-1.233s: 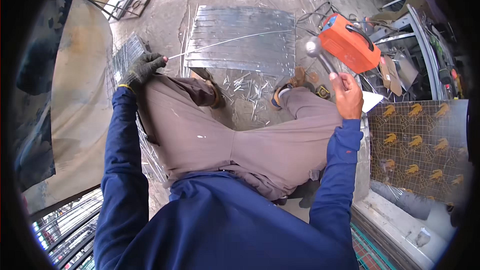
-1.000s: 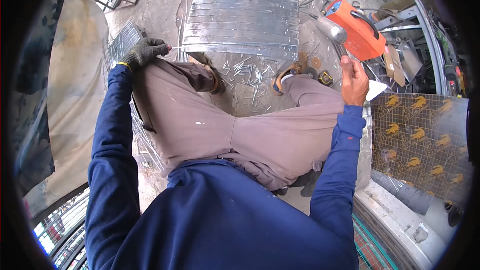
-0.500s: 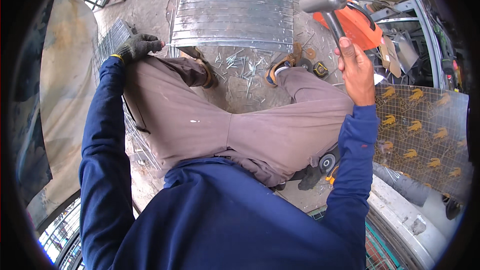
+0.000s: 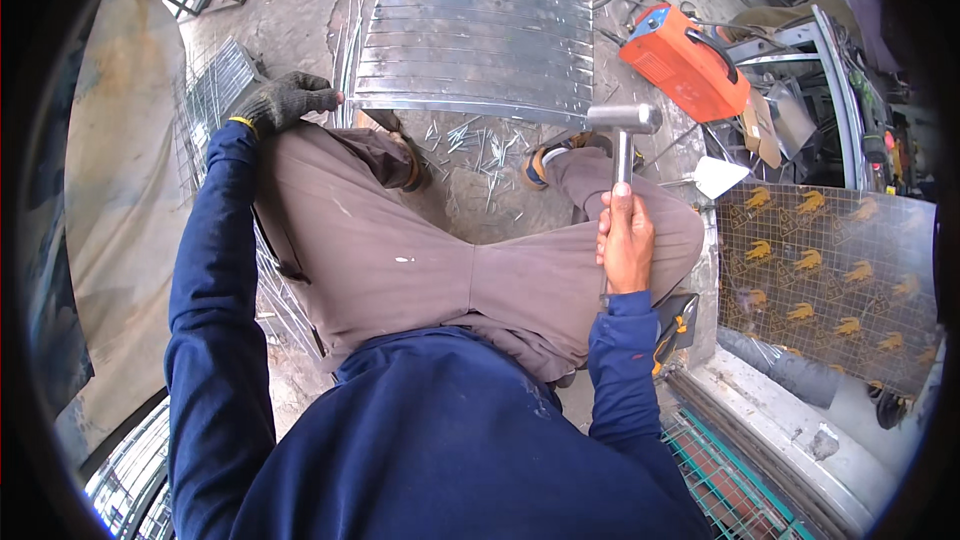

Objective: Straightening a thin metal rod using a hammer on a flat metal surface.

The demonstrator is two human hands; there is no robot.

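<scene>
Sitting low with knees apart, you have the striped metal plate (image 4: 475,45) out past your feet, likely so both hands can reach its near edge. Your left hand (image 4: 290,100), gloved, is just above the left knee; its grip looks pinched on the left end of a thin rod (image 4: 440,106) lying along that near edge. Holding the tip only probably keeps your fingers clear of the plate. Your right hand (image 4: 628,240), bare, has a full grip round the hammer (image 4: 625,120), thumb along the handle, head up. That suits control more than reach, I'd say. Head shows close to the plate's near right corner; can't tell the height gap. Short metal offcuts (image 4: 480,148) lie loose on the floor between your boots. Orange machine (image 4: 685,65) sits right of the plate, handle up, apparently within arm's reach but out of the hammer's way. White piece (image 4: 720,177) is beyond your right knee; can't tell what it is.
</scene>
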